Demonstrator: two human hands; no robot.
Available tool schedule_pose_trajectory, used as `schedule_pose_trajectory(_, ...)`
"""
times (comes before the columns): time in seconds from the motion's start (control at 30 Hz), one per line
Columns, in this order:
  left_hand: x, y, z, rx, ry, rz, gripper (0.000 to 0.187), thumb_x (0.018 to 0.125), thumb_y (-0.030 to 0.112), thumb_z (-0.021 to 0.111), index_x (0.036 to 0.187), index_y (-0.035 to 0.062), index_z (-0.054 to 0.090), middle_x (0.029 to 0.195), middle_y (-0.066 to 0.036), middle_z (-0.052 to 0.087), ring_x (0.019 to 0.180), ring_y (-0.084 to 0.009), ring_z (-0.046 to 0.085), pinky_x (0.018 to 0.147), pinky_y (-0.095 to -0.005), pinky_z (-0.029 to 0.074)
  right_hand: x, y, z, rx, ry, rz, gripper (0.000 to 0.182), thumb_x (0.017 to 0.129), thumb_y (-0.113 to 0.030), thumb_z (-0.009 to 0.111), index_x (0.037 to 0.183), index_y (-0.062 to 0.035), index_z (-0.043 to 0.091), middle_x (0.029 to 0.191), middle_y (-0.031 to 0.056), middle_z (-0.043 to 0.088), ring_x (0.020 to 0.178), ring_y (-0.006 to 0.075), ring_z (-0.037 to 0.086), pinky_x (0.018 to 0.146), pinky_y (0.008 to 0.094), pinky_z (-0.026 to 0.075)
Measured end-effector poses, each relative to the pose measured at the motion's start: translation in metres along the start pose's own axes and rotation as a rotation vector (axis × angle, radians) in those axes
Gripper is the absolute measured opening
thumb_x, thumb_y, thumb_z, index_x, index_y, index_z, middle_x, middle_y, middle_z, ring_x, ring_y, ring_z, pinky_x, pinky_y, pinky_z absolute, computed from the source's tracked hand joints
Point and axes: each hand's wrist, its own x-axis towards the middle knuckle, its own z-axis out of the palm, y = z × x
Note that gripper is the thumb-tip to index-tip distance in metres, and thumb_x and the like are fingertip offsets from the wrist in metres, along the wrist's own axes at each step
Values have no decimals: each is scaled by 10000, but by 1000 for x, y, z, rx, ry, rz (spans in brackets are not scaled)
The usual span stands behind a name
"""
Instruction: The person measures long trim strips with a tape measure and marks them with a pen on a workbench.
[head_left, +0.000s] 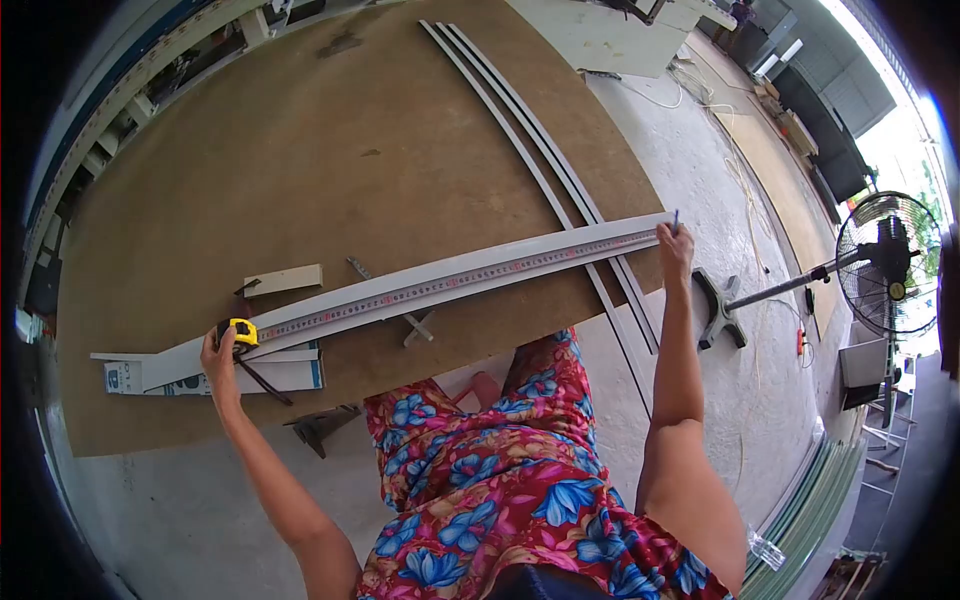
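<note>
A long white strip [480, 262] lies slantwise across the brown table, with a tape measure's extended blade [430, 283] running along its face. My left hand [219, 355] is closed round the yellow and black tape measure case [238, 332] near the strip's left end. At the far right end, my right hand [676, 243] is closed at the strip's edge, by the end of the blade. A slim dark blue pen [676, 217] sticks up from its fingers. Whether those fingers also pinch the blade's tip is hidden.
Several thin white bars [520, 120] cross under the strip and overhang the table [250, 190]. A pale block [284, 281], a metal cross-shaped piece [418, 327] and a white-blue package [280, 376] lie near the strip. A standing fan [888, 262] is at right.
</note>
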Motion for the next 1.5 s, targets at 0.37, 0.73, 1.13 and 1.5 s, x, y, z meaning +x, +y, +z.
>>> schedule_pose_trajectory(0.37,4,-12,-6,0,2,48,399,786,244,660,1075,-19,582,979,-61,608,903,-141,556,824,-275,423,21,115,13,440,-407,471,409,793,-457,614,718,-57,653,567,21,521,507,106,464,456,263,369)
schedule_pose_trajectory(0.73,-7,-2,13,351,34,258,429,865,307,540,1205,62,449,1119,-178,544,993,-314,538,874,-383,414,15,83,20,730,-249,776,290,817,-364,646,676,-173,478,459,-51,397,339,50,287,301,196,215)
schedule_pose_trajectory(1.13,-7,12,6,715,-226,207,484,836,428,509,1241,198,375,1208,-142,508,1165,-370,429,967,-443,335,14,80,17,707,-293,777,245,820,-360,643,767,-151,528,491,-47,417,349,40,318,306,186,234)
schedule_pose_trajectory(1.5,-6,42,-2,582,-364,226,529,678,305,654,1134,113,468,1036,-153,591,981,-306,569,829,-387,445,18,87,19,727,-317,737,255,840,-371,613,710,-179,507,471,-61,423,341,35,338,286,172,249)
